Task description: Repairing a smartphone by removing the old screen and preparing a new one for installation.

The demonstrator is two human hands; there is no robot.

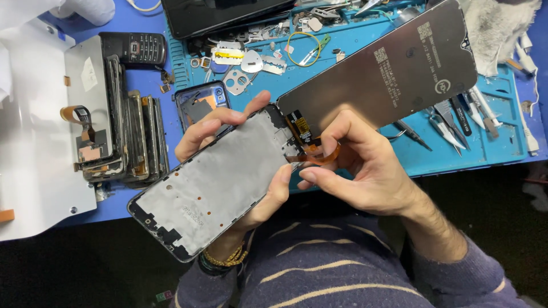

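Between both hands, phone frame and orange flex cable

Grey phone frame tilted, w/ dark display panel angled beside (orange flex joins them)

A phone repair workshop: blue mat strewn with tweezers, parts, and stacked screens.
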